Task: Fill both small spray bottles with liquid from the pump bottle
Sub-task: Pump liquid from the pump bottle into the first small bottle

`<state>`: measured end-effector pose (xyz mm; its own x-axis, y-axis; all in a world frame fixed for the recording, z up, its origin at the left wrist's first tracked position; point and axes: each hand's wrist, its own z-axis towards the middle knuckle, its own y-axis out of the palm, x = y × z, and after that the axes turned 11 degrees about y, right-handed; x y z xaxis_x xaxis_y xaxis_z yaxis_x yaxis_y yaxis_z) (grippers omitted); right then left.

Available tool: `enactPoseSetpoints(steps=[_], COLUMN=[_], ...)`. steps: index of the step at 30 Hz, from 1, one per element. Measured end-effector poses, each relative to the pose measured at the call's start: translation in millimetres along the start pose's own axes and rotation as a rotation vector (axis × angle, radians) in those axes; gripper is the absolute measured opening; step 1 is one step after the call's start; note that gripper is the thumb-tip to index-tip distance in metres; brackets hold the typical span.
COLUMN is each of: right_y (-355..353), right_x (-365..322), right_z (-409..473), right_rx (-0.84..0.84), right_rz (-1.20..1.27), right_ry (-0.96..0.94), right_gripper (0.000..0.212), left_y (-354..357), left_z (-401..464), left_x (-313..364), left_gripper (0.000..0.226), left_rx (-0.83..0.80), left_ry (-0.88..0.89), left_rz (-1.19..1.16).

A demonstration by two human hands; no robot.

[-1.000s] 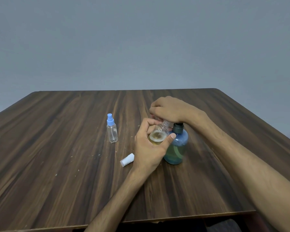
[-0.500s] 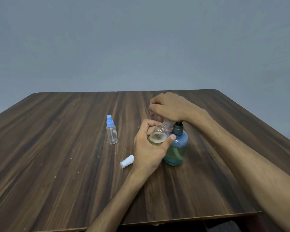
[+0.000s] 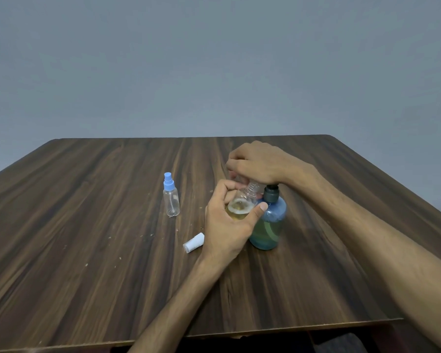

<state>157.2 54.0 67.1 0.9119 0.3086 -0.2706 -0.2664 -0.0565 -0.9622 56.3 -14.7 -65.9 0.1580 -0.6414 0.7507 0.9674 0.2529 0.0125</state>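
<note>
Head view: loose cap (image 3: 193, 242) beside left hand (image 3: 229, 225)

on the table (image 3: 87, 250), the capped spray bottle (image 3: 171, 200) stands left of the pump bottle (image 3: 270, 225); a loose cap (image 3: 194, 242) lies between them, nearer the camera.

A dark wood-grain table (image 3: 87, 276) carries a capped spray bottle (image 3: 171, 200) at ten o'clock of a white cap (image 3: 194, 242), and a blue pump bottle (image 3: 269, 225) at three.
</note>
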Motion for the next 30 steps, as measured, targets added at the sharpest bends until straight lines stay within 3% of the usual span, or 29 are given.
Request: enactPoseSetpoints(steps=[30], right_y=[-0.8], right_x=[0.4], right_z=[-0.9], right_rx=[0.026], right_rz=[-0.023], right_ry=[-0.017], right_gripper=[0.037], left_y=[-1.1], left_z=[4.4], left_x=[-0.7], left_gripper=[0.042], left_rx=[-0.018], left_ry=[0.033], left_rz=[0.022])
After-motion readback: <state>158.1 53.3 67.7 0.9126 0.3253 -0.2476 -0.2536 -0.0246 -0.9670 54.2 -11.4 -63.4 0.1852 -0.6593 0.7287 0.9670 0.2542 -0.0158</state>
